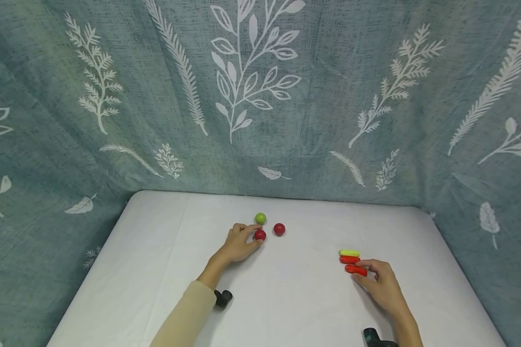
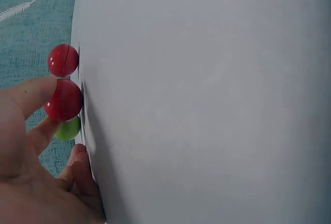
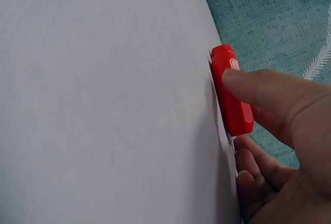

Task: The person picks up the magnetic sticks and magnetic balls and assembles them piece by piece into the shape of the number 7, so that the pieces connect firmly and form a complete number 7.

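Observation:
My left hand [image 1: 239, 244] reaches in from the lower left and pinches a shiny red ball [image 1: 260, 234] between thumb and index finger. In the left wrist view the thumb lies against this red ball [image 2: 65, 101]. A green ball [image 1: 260, 218] sits just behind it, and a second red ball [image 1: 280, 229] lies to its right. On the right side, my right hand [image 1: 383, 283] pinches a short red marker [image 1: 356, 270] by its right end. The right wrist view shows the thumb across the red marker [image 3: 230, 92]. Another red marker [image 1: 349, 259] and a yellow-green marker [image 1: 349, 252] lie side by side beyond it.
A white cloth covers the table [image 1: 304, 299]. A teal curtain [image 1: 321, 96] with white leaf prints hangs behind and around it. Black wrist devices show below the left forearm [image 1: 186, 313] and beside the right wrist.

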Action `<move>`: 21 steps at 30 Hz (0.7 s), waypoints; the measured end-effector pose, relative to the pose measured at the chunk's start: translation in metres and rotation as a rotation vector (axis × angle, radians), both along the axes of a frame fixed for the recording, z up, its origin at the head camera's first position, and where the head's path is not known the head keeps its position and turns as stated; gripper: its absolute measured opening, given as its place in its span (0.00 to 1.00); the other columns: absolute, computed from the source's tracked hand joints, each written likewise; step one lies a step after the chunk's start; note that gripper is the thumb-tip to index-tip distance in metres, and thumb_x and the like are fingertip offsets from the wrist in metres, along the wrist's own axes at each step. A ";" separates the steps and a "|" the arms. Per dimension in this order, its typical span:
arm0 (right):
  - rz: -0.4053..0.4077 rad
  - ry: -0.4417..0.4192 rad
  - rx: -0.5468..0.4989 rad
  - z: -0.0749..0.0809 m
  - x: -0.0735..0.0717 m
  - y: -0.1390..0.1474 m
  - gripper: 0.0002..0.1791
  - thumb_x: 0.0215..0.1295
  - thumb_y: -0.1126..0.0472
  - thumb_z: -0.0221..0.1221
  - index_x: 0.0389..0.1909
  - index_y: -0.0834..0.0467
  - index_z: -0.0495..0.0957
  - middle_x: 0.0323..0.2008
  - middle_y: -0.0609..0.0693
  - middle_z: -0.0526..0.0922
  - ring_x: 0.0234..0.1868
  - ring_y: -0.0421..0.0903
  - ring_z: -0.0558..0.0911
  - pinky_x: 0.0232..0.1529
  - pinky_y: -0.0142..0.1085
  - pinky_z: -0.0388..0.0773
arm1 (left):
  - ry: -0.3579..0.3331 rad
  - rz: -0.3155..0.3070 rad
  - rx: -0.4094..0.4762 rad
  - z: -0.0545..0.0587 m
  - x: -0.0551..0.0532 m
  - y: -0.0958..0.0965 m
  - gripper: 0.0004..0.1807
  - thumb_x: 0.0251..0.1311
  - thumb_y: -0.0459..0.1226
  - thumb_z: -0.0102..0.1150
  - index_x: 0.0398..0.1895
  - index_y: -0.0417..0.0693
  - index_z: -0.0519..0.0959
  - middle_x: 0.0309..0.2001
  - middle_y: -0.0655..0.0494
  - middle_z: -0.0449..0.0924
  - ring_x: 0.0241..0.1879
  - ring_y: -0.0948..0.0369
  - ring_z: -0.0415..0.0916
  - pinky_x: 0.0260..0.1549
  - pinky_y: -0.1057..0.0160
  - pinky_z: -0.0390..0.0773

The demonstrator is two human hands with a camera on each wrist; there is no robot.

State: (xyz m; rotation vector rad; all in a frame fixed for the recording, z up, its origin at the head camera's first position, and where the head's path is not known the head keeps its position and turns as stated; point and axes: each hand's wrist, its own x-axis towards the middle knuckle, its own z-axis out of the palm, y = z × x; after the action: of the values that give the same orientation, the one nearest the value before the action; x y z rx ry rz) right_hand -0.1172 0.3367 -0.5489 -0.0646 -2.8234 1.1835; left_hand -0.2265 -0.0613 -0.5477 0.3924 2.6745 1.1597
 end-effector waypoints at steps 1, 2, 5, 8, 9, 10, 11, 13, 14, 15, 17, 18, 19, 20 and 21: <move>-0.006 -0.005 0.004 -0.001 0.001 0.000 0.17 0.60 0.66 0.69 0.50 0.64 0.82 0.54 0.65 0.74 0.52 0.56 0.69 0.48 0.55 0.69 | 0.003 0.000 -0.013 0.000 0.000 0.001 0.26 0.69 0.49 0.59 0.68 0.59 0.73 0.63 0.39 0.62 0.63 0.43 0.60 0.55 0.38 0.65; -0.013 -0.014 0.006 -0.001 0.001 0.000 0.17 0.60 0.66 0.69 0.51 0.64 0.82 0.55 0.65 0.73 0.53 0.57 0.69 0.49 0.56 0.69 | 0.007 0.001 -0.021 0.000 0.000 0.001 0.25 0.69 0.49 0.59 0.68 0.59 0.73 0.62 0.39 0.63 0.62 0.43 0.60 0.55 0.39 0.66; -0.035 -0.036 0.002 -0.002 0.003 -0.001 0.18 0.61 0.66 0.68 0.51 0.66 0.81 0.57 0.67 0.71 0.57 0.61 0.69 0.52 0.60 0.68 | 0.014 -0.002 -0.034 0.000 0.002 0.002 0.24 0.70 0.49 0.58 0.68 0.59 0.74 0.63 0.39 0.63 0.61 0.43 0.61 0.55 0.39 0.66; -0.053 -0.036 0.004 -0.003 0.004 -0.001 0.18 0.61 0.67 0.68 0.51 0.68 0.81 0.57 0.68 0.69 0.59 0.65 0.68 0.55 0.63 0.68 | 0.018 -0.006 -0.031 0.001 0.003 0.003 0.24 0.70 0.48 0.58 0.67 0.58 0.74 0.63 0.40 0.63 0.61 0.43 0.60 0.55 0.39 0.66; -0.056 -0.032 0.006 -0.004 0.005 -0.001 0.18 0.61 0.67 0.68 0.51 0.69 0.81 0.57 0.68 0.69 0.60 0.65 0.67 0.55 0.63 0.68 | 0.021 -0.007 -0.032 0.002 0.003 0.003 0.24 0.71 0.48 0.57 0.67 0.58 0.74 0.63 0.40 0.63 0.62 0.43 0.60 0.55 0.40 0.66; -0.056 -0.028 0.006 -0.004 0.005 -0.002 0.18 0.61 0.67 0.68 0.50 0.69 0.81 0.57 0.68 0.69 0.60 0.65 0.67 0.55 0.63 0.68 | 0.023 -0.007 -0.033 0.002 0.003 0.003 0.24 0.71 0.48 0.57 0.67 0.58 0.74 0.63 0.40 0.63 0.62 0.43 0.60 0.55 0.40 0.66; -0.055 -0.025 0.007 -0.004 0.005 -0.002 0.17 0.61 0.68 0.68 0.50 0.69 0.81 0.57 0.67 0.69 0.60 0.65 0.68 0.55 0.63 0.68 | 0.024 -0.005 -0.034 0.002 0.003 0.003 0.23 0.71 0.48 0.57 0.67 0.57 0.75 0.62 0.40 0.63 0.61 0.44 0.60 0.55 0.40 0.66; -0.052 -0.020 0.002 -0.004 0.005 -0.002 0.17 0.61 0.68 0.68 0.50 0.70 0.81 0.57 0.67 0.69 0.59 0.65 0.68 0.54 0.62 0.68 | 0.027 -0.002 -0.041 0.001 0.004 0.003 0.23 0.71 0.48 0.57 0.67 0.57 0.75 0.62 0.40 0.63 0.61 0.44 0.60 0.55 0.41 0.66; -0.051 -0.019 0.001 -0.004 0.005 -0.002 0.17 0.61 0.68 0.68 0.50 0.70 0.81 0.56 0.67 0.69 0.59 0.64 0.68 0.54 0.62 0.68 | 0.027 0.000 -0.041 0.001 0.004 0.003 0.23 0.71 0.48 0.57 0.67 0.57 0.75 0.62 0.40 0.63 0.61 0.44 0.60 0.55 0.41 0.66; -0.050 -0.022 -0.005 -0.004 0.005 -0.002 0.18 0.61 0.68 0.68 0.50 0.70 0.81 0.57 0.67 0.69 0.59 0.64 0.68 0.54 0.62 0.68 | 0.027 0.003 -0.042 0.001 0.004 0.002 0.23 0.71 0.48 0.57 0.67 0.57 0.75 0.62 0.40 0.63 0.61 0.44 0.61 0.55 0.40 0.66; -0.053 -0.020 -0.003 -0.004 0.004 -0.003 0.18 0.61 0.68 0.68 0.50 0.70 0.81 0.57 0.67 0.69 0.60 0.65 0.68 0.54 0.62 0.68 | 0.025 0.007 -0.041 0.000 0.004 0.002 0.23 0.70 0.48 0.57 0.67 0.57 0.75 0.62 0.40 0.63 0.61 0.44 0.60 0.56 0.40 0.65; -0.056 -0.023 -0.008 -0.004 0.004 -0.003 0.18 0.61 0.68 0.68 0.51 0.70 0.80 0.57 0.67 0.69 0.60 0.65 0.68 0.55 0.63 0.67 | 0.026 0.008 -0.041 0.000 0.004 0.002 0.23 0.70 0.49 0.57 0.67 0.58 0.75 0.62 0.40 0.63 0.61 0.44 0.60 0.56 0.40 0.65; -0.056 -0.029 -0.010 -0.004 0.004 -0.003 0.18 0.61 0.68 0.68 0.51 0.70 0.80 0.57 0.67 0.69 0.60 0.65 0.67 0.56 0.63 0.67 | 0.026 0.010 -0.035 0.000 0.004 0.002 0.23 0.70 0.49 0.58 0.67 0.57 0.75 0.62 0.40 0.63 0.61 0.44 0.60 0.56 0.40 0.65; -0.056 -0.037 -0.012 -0.004 0.004 -0.003 0.18 0.61 0.67 0.67 0.51 0.70 0.80 0.58 0.67 0.69 0.61 0.66 0.67 0.56 0.64 0.67 | 0.028 0.011 -0.029 0.000 0.004 0.002 0.23 0.70 0.48 0.58 0.67 0.57 0.75 0.62 0.40 0.63 0.62 0.44 0.60 0.56 0.40 0.65; -0.055 -0.050 -0.018 -0.003 0.004 -0.003 0.18 0.62 0.67 0.67 0.52 0.69 0.80 0.58 0.67 0.68 0.62 0.66 0.66 0.57 0.64 0.66 | 0.028 0.011 -0.025 0.000 0.004 0.001 0.23 0.70 0.48 0.58 0.66 0.57 0.75 0.62 0.39 0.63 0.62 0.44 0.60 0.56 0.39 0.65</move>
State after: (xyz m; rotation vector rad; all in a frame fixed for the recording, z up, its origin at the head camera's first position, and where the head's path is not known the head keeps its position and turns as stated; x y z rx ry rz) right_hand -0.1133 0.3337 -0.5522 -0.1747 -2.8341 1.2124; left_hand -0.2227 -0.0599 -0.5478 0.3925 2.7157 1.1305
